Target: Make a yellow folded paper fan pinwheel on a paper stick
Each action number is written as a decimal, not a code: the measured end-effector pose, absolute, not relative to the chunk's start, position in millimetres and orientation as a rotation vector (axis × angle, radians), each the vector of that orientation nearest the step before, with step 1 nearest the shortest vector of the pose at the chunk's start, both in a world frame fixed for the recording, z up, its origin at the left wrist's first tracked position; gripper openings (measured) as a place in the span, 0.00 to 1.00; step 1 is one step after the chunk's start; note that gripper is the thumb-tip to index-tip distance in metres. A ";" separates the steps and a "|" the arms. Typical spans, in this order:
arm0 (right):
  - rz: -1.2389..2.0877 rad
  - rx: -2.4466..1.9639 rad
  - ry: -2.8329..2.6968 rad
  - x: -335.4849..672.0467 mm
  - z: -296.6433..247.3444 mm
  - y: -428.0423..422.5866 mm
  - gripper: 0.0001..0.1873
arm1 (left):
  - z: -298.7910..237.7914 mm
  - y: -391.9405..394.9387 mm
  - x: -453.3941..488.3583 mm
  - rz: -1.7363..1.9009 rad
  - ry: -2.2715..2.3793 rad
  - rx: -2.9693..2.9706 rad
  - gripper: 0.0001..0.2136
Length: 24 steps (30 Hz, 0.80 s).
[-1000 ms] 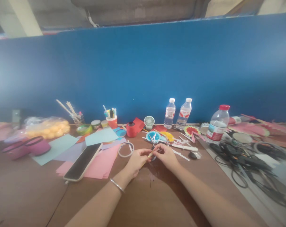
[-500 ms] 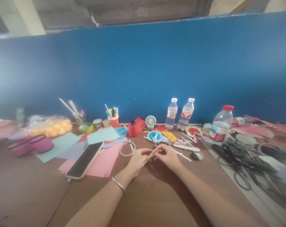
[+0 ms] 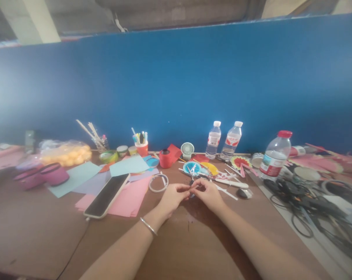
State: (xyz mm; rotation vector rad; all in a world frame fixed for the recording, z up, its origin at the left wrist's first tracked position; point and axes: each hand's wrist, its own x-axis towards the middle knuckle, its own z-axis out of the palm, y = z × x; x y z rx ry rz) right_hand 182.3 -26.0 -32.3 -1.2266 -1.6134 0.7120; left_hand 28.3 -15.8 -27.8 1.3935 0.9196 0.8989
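Both my hands meet over the brown table [image 3: 193, 241], fingers pinched together. My left hand [image 3: 173, 196], with a thin bracelet at the wrist, and my right hand [image 3: 208, 193] both pinch a small thin strip [image 3: 192, 188] between their fingertips; it is mostly hidden. Just beyond my fingers lie folded paper fans in blue [image 3: 192, 167] and yellow [image 3: 209, 168], white paper strips and a white craft knife [image 3: 231, 182].
A phone [image 3: 106, 195] lies on pink paper [image 3: 129, 200] at left, beside a white ring [image 3: 158, 182]. A red thread spool [image 3: 165, 158], pen cup [image 3: 142, 147], small fan [image 3: 187, 149] and three water bottles [image 3: 273, 157] stand at the back. Black cables [image 3: 307, 202] lie at right.
The yellow strip, which stuck out plainly between my hands before, is now nearly hidden in my fingertips. My hands have closed in on each other. The camera view drifted slightly left.
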 end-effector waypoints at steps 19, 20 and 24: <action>0.621 -1.386 -1.332 176.2 -29.4 -29.8 0.19 | -31.4 -10.3 28.2 0.936 1.030 1.460 0.13; 0.623 -1.391 -1.332 175.8 -28.7 -30.3 0.19 | -30.9 -10.7 28.3 0.942 1.028 1.473 0.13; 0.613 -1.423 -1.349 174.8 -25.3 -32.9 0.17 | -28.1 -12.1 27.5 0.957 1.035 1.538 0.12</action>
